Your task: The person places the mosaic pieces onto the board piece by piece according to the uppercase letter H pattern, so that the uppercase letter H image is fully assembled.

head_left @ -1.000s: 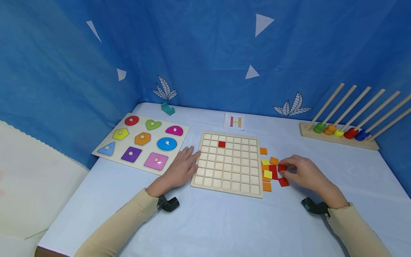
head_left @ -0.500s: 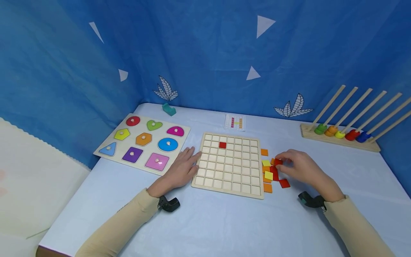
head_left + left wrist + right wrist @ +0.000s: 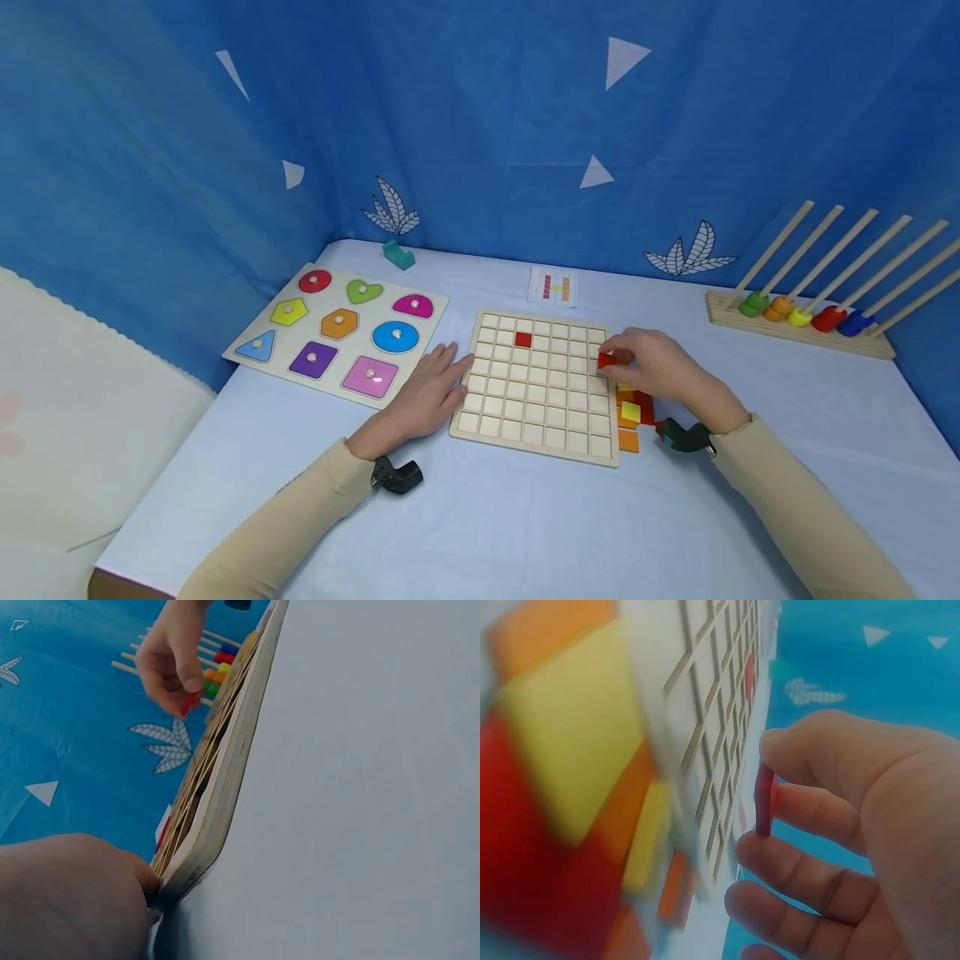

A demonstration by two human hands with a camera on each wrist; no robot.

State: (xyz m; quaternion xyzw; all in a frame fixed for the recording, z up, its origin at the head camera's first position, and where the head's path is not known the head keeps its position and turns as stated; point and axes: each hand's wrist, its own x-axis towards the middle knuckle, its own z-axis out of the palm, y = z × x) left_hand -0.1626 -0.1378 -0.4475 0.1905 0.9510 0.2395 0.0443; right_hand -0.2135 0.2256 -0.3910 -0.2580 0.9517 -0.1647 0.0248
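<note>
A wooden grid board (image 3: 533, 394) lies mid-table, with one red tile (image 3: 522, 339) set in a cell of its upper part. My left hand (image 3: 424, 390) rests at the board's left edge, its fingers extended and touching the rim. Between thumb and fingertips my right hand (image 3: 660, 362) pinches another red square tile (image 3: 606, 360), over the board's right edge. The right wrist view shows this tile (image 3: 763, 799) edge-on in the pinch. Beside the board, partly under the right hand, are loose orange (image 3: 628, 441), yellow (image 3: 631, 412) and red tiles (image 3: 645, 407), some overlapping.
A shape puzzle board (image 3: 313, 315) with knobbed pieces lies to the left. Behind the grid is a small pattern card (image 3: 552, 286), and a teal block (image 3: 399, 255) sits near the blue curtain. A peg rack (image 3: 795, 327) with coloured beads stands at the back right.
My right hand has moved left from the loose tiles to the board's right edge, carrying the red tile. The left hand has stayed at the board's left edge.
</note>
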